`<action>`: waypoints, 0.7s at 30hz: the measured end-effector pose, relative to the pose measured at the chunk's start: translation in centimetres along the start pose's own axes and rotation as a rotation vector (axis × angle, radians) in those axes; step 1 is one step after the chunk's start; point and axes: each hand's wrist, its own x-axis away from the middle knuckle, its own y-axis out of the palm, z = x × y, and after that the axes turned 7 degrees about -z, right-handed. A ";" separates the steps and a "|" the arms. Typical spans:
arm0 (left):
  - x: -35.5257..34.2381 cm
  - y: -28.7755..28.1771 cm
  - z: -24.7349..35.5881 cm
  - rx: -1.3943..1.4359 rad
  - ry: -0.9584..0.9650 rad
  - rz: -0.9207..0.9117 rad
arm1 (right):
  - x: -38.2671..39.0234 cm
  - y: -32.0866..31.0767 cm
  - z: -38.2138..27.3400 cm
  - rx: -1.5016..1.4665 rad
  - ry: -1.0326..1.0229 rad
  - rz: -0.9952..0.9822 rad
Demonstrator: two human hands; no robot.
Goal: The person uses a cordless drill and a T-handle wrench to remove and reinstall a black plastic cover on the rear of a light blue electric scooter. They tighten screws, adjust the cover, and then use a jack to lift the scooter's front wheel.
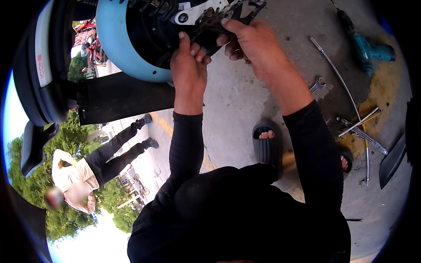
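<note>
At the top centre, a scooter's underside shows a pale blue curved panel (112, 39), a black coiled spring (153, 8) and a silver bracket (190, 15). My left hand (188, 72) has its thumb raised and fingers curled at a dark mechanical part (206, 33) beside the bracket. My right hand (258, 48) grips the same dark part from the right, thumb on top; what lies under the fingers is partly hidden. A black flat flap (123, 98) hangs below the blue panel, left of my hands.
Right on the concrete lie a teal drill (368, 52), spanner (318, 84), silver rods (333, 65), metal tools (368, 140) and a dark panel (390, 162). My sandalled feet (265, 149) are below. The scooter's black-and-white body (46, 52) fills upper left; another person (107, 162) stands beyond it.
</note>
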 end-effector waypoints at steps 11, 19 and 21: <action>0.3 0.8 -0.1 -0.007 0.011 0.048 | -1.5 0.4 2.5 0.498 -0.332 0.230; 0.1 0.4 0.1 -0.003 -0.006 0.022 | -2.3 0.8 3.8 0.441 -0.443 0.265; 0.2 0.9 -0.3 -0.030 0.035 0.035 | -2.0 1.1 3.8 0.429 -0.434 0.261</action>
